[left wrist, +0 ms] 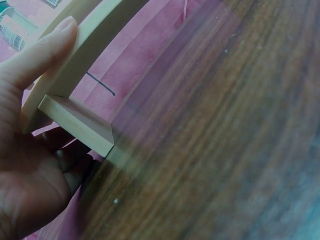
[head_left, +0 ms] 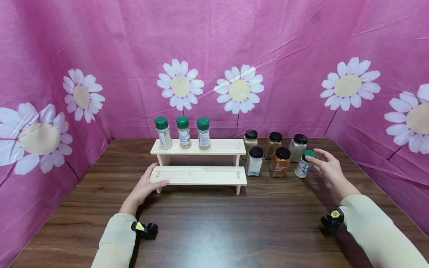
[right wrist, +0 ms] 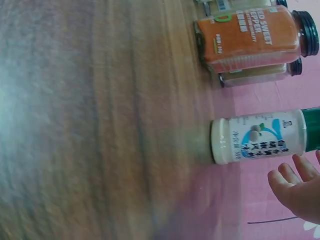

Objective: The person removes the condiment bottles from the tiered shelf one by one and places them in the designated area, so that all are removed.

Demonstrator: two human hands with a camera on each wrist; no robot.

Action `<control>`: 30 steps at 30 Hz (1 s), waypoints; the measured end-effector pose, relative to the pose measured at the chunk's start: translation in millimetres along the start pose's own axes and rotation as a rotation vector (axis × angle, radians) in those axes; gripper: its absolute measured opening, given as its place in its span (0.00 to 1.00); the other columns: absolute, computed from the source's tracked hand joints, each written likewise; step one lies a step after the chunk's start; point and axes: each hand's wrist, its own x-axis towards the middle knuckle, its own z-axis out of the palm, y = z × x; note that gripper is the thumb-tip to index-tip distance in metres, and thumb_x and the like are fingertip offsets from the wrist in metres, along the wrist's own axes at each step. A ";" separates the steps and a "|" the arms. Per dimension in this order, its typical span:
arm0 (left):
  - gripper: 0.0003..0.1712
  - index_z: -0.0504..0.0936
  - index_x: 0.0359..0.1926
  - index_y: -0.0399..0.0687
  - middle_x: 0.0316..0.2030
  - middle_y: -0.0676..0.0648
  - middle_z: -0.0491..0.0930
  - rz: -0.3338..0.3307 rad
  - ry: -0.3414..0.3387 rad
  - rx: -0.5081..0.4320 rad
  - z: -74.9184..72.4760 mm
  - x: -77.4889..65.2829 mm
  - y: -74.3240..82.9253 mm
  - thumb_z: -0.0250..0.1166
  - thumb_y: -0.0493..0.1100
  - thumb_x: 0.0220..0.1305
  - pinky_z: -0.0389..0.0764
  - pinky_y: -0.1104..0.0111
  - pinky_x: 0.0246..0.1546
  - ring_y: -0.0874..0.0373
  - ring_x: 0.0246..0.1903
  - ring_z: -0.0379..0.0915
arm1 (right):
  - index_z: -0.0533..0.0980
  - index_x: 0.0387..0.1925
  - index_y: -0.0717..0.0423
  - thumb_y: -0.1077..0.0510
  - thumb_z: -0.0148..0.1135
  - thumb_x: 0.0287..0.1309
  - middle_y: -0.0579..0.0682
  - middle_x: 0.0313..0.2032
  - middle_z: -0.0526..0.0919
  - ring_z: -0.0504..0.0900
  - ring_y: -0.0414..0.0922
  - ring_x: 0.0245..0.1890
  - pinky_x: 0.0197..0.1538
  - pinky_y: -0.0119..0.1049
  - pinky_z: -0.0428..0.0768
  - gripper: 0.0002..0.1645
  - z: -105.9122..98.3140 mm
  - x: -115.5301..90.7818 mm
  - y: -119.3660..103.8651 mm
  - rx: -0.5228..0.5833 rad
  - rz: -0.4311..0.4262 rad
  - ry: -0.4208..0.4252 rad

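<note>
A two-tier wooden rack (head_left: 197, 175) stands mid-table. My left hand (head_left: 147, 183) grips the left end of its lower tier, thumb on top and fingers round the side by the leg (left wrist: 77, 125). Three green-capped spice jars (head_left: 184, 137) stand on the left part of the upper tier. To the right of the rack, another green-capped spice jar (head_left: 302, 168) with a white label stands upright on the table. My right hand (head_left: 328, 169) pinches its cap between thumb and index finger. In the right wrist view, the other fingers (right wrist: 287, 180) sit beside the jar (right wrist: 262, 136).
Several black-lidded square jars stand in two rows between the rack and my right hand, among them an orange-red one (head_left: 279, 163) and a white one (head_left: 254, 162). A pink flowered cloth (head_left: 285, 44) hangs behind the brown wooden table (head_left: 214, 227).
</note>
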 end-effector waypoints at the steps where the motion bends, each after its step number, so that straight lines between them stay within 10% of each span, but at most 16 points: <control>1: 0.49 0.46 0.63 0.41 0.56 0.35 0.55 0.001 0.001 0.001 0.0 0.1 -0.3 0.67 0.38 0.44 0.49 0.57 0.54 0.47 0.53 0.51 | 0.70 0.36 0.44 0.66 0.63 0.45 0.40 0.34 0.72 0.73 0.30 0.31 0.34 0.21 0.71 0.19 -1.2 0.8 -1.9 -0.007 0.001 -0.017; 11: 0.48 0.47 0.63 0.43 0.56 0.35 0.56 0.001 -0.002 0.008 0.2 -0.8 -0.1 0.67 0.39 0.45 0.50 0.57 0.54 0.47 0.52 0.52 | 0.68 0.50 0.54 0.59 0.65 0.44 0.41 0.39 0.74 0.72 0.32 0.38 0.40 0.24 0.70 0.28 -12.0 18.8 -11.7 -0.171 -0.024 -0.056; 30: 0.47 0.45 0.63 0.41 0.55 0.35 0.55 0.005 -0.011 -0.009 0.9 -3.0 5.6 0.65 0.36 0.47 0.51 0.58 0.53 0.47 0.52 0.52 | 0.65 0.48 0.46 0.54 0.61 0.48 0.35 0.36 0.70 0.72 0.28 0.33 0.34 0.21 0.70 0.24 32.6 14.8 -70.6 -0.392 -0.070 -0.103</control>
